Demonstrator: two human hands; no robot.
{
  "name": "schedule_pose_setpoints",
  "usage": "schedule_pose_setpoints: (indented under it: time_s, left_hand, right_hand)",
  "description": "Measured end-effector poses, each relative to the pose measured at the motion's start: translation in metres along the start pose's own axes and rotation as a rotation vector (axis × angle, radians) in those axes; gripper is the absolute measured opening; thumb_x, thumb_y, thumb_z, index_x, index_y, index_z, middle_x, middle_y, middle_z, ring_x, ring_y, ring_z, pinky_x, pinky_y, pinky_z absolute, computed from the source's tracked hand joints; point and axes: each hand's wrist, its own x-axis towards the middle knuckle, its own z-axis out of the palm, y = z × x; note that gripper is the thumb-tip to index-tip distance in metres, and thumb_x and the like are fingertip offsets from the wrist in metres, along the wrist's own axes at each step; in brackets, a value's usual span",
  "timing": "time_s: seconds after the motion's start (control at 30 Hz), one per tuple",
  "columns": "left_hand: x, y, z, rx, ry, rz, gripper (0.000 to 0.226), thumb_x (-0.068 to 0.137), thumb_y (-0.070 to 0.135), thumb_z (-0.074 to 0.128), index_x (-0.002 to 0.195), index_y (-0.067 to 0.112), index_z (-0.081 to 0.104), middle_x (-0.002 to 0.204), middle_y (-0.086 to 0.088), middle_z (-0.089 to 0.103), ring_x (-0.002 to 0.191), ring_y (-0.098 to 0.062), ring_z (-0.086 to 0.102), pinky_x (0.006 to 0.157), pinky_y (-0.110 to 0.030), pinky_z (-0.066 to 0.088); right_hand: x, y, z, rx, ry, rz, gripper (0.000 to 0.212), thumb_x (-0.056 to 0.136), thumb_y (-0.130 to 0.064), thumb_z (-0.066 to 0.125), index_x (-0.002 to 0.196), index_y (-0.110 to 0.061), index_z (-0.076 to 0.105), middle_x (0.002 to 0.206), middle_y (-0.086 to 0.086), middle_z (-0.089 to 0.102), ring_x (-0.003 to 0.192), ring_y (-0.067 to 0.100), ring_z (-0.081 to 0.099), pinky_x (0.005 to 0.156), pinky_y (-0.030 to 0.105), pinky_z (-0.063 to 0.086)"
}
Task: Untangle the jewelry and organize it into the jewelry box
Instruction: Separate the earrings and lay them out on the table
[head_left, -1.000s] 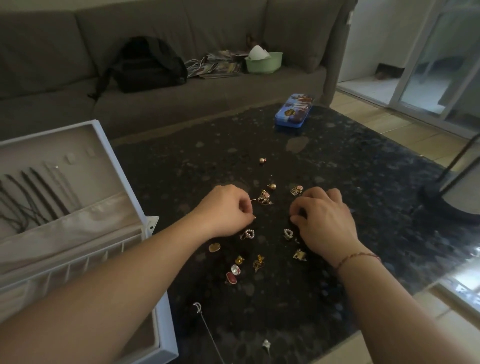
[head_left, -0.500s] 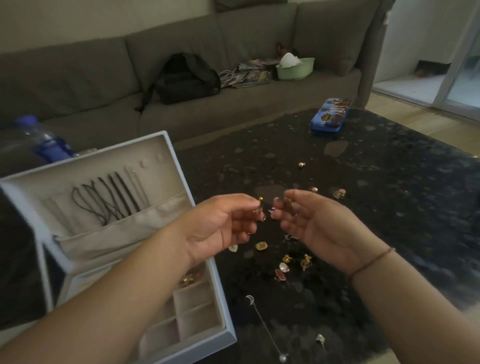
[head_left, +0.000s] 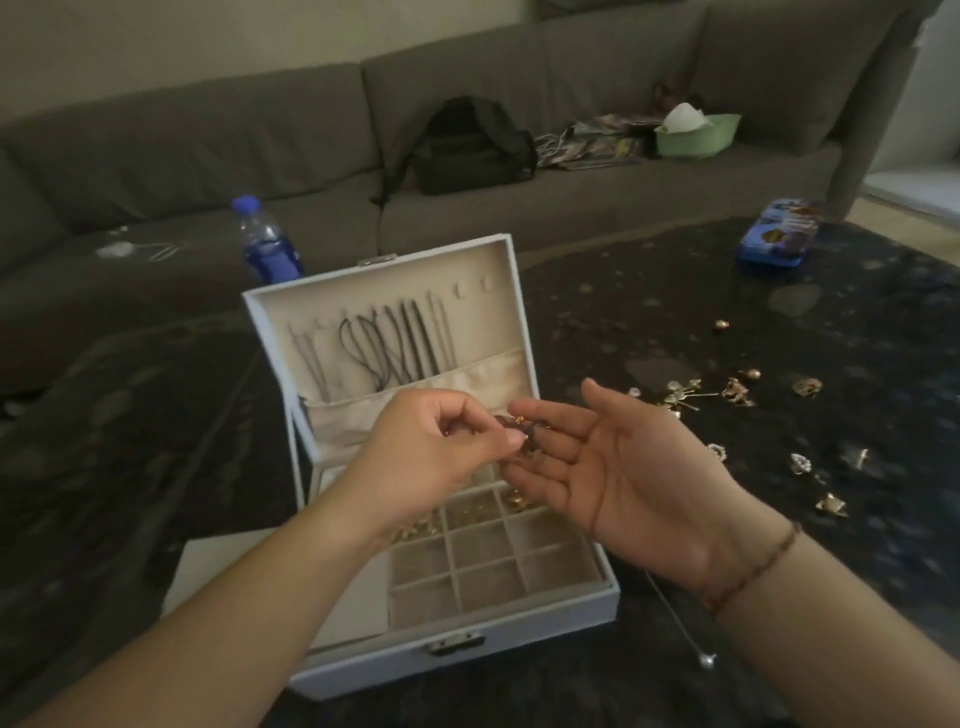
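Observation:
A white jewelry box (head_left: 561, 605) stands open on the dark table, its beige lid (head_left: 498, 270) upright with dark cords (head_left: 384, 345) hanging inside. Several small gold pieces lie in its back compartments (head_left: 470, 512). Above the box my left hand (head_left: 431, 457) pinches a small gold earring (head_left: 522, 428) that rests on the fingertips of my right hand (head_left: 623, 473), which lies palm up with fingers spread. More gold earrings (head_left: 691, 395) are scattered on the table to the right. A thin chain with a bead (head_left: 680, 623) lies beside the box.
A blue-capped water bottle (head_left: 265, 241) stands behind the box. A blue tin (head_left: 779, 234) sits at the table's far right. The grey sofa (head_left: 260, 145) behind holds a black backpack (head_left: 467, 148), magazines and a green bowl (head_left: 696, 136).
Both hands lifted from the scattered jewelry on the table with a small piece and moved left over the open box. The view swung left, bringing the box to the centre.

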Motion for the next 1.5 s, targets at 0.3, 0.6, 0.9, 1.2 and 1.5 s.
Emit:
schedule_pose_setpoints:
  time_s: [0.3,0.6,0.9,1.2,1.5]
  left_hand:
    - [-0.069,-0.033,-0.078,0.401,0.032,0.135,0.016,0.090,0.040,0.064,0.084,0.026,0.070,0.075,0.009,0.065,0.073,-0.010,0.061,0.065,-0.028,0.049]
    - [-0.106,-0.064,-0.091,0.963,-0.062,0.341,0.036,0.082,0.065,0.052,0.092,0.033,0.066,0.099,0.019,0.057,0.097,-0.008,0.053,0.086,-0.036,0.050]
    - [-0.108,-0.078,-0.072,1.085,0.085,0.515,0.039,0.080,0.054,0.061,0.082,0.016,0.073,0.089,-0.002,0.067,0.081,-0.027,0.062,0.074,-0.043,0.052]
    - [-0.100,-0.098,-0.064,1.031,0.173,0.581,0.046,0.085,0.053,0.056,0.084,0.012,0.076,0.093,-0.009,0.069,0.083,-0.037,0.064,0.072,-0.053,0.051]
    - [-0.097,-0.096,-0.056,0.988,0.136,0.681,0.039,0.082,0.048,0.067,0.084,0.011,0.078,0.091,-0.008,0.069,0.082,-0.035,0.064,0.076,-0.050,0.050]
  right_hand:
    - [0.016,0.039,0.031,-0.280,-0.059,-0.037,0.026,0.095,0.000,0.050,0.118,0.005,0.059,0.114,0.024,0.068,0.106,0.031,0.069,0.088,0.035,0.057]
    - [0.042,0.089,0.036,-1.578,0.038,-0.492,0.019,0.088,-0.008,0.067,0.087,-0.027,0.072,0.085,-0.012,0.073,0.085,-0.004,0.063,0.077,0.008,0.045]
    - [0.047,0.099,0.032,-1.794,-0.127,-0.654,0.020,0.087,-0.006,0.064,0.101,-0.016,0.074,0.096,-0.002,0.073,0.088,0.007,0.063,0.083,0.004,0.039]
    - [0.044,0.105,0.028,-1.969,-0.237,-0.793,0.023,0.075,-0.008,0.073,0.097,-0.002,0.068,0.093,0.018,0.063,0.083,0.040,0.061,0.067,0.050,0.054]
    - [0.041,0.101,0.021,-1.970,-0.272,-0.914,0.030,0.079,-0.005,0.049,0.102,-0.002,0.066,0.089,0.018,0.062,0.075,0.040,0.061,0.055,0.047,0.052]
